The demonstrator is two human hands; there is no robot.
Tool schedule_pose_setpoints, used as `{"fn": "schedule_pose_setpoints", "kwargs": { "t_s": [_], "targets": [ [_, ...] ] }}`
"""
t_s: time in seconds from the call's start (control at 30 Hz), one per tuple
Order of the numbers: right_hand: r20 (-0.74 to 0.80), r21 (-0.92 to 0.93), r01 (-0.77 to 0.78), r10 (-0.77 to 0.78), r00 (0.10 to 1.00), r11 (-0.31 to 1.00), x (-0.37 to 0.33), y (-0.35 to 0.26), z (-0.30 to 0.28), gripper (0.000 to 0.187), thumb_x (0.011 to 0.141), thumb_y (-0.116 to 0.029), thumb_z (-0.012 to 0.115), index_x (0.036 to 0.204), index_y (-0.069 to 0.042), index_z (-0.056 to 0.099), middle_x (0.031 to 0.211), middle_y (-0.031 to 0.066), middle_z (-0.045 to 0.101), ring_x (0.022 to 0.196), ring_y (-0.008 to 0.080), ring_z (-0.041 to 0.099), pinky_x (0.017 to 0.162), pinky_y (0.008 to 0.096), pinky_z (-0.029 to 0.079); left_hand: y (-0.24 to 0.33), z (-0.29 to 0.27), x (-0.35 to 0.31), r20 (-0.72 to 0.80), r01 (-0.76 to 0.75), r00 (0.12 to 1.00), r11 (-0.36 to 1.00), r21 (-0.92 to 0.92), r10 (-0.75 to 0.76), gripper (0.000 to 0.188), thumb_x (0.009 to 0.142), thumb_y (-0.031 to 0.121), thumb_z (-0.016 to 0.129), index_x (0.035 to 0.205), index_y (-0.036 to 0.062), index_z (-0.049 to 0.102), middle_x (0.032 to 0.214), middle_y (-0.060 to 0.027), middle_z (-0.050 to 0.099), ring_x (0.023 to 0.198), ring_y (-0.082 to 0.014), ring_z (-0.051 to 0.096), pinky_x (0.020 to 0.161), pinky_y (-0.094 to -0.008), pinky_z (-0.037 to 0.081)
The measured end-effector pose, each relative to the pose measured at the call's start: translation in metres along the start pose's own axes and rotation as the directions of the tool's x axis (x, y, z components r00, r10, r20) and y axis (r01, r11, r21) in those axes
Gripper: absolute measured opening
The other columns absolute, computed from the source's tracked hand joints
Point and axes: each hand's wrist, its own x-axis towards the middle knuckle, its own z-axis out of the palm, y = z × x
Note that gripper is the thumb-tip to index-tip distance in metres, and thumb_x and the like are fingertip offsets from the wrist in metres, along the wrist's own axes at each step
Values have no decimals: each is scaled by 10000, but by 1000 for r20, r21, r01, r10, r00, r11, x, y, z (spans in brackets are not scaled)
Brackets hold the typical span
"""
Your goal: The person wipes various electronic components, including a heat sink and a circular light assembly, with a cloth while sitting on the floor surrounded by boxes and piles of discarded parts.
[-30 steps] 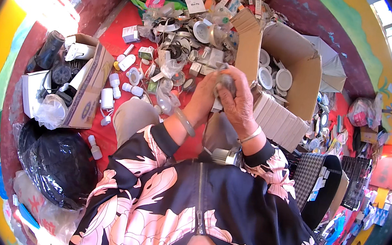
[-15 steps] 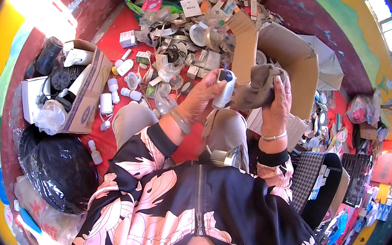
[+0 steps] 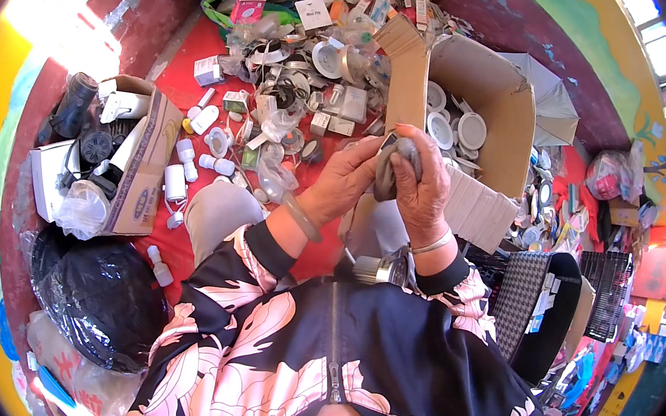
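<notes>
In front of my lap, my left hand (image 3: 342, 183) and my right hand (image 3: 424, 187) are together. My left hand's fingers are closed around a small light fitting (image 3: 391, 139) with a dark end. Its white ribbed body is now mostly hidden by the cloth and fingers. My right hand pinches a grey-brown cloth (image 3: 388, 175), bunched up and pressed against the fitting. On my lap, below the hands, lies a silvery ribbed lamp (image 3: 375, 269), partly covered by my jacket.
Ahead on the right stands an open cardboard box (image 3: 519, 89) holding several round white lights (image 3: 471, 131). Loose lamps and small cartons (image 3: 337, 102) cover the red floor ahead. To the left are a box of black and white fittings (image 3: 162, 139) and a black plastic bag (image 3: 97, 292).
My right hand has moved left and brought the cloth onto the fitting. Earlier, the cloth hung apart to the right and the fitting's white body showed. More lights show in the box.
</notes>
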Motion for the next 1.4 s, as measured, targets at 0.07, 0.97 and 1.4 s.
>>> {"fn": "schedule_pose_setpoints", "kwargs": {
  "t_s": [0.07, 0.97, 1.4],
  "targets": [
    [-116, 28, -110, 112, 987, 994, -2, 1, 5, 201, 871, -118, 589, 1043, -15, 582, 955, 121, 620, 887, 229, 602, 786, 304, 466, -8, -2, 1, 29, -69, 997, 997, 38, 68, 399, 953, 197, 495, 1303, 12, 446, 1100, -18, 561, 951, -92, 528, 825, -238, 443],
    [92, 791, -414, 582, 808, 450, -3, -2, 8, 119, 887, -49, 537, 988, -25, 595, 877, 3, 595, 784, 68, 548, 725, 201, 452, -4, -2, 2, -53, -260, 959, 937, 231, 280, 256, 869, 82, 590, 1107, -5, 552, 986, -37, 530, 946, -128, 485, 876, -255, 371],
    [326, 435, -588, 490, 809, 681, 19, -4, -19, 140, 859, -88, 596, 985, -29, 579, 864, 25, 598, 795, 86, 552, 720, 229, 460, -1, 0, 2, -45, -274, 945, 860, 430, 324, 312, 805, 67, 583, 1103, -20, 550, 952, -101, 555, 905, -204, 535, 838, -286, 417]
  ]
}}
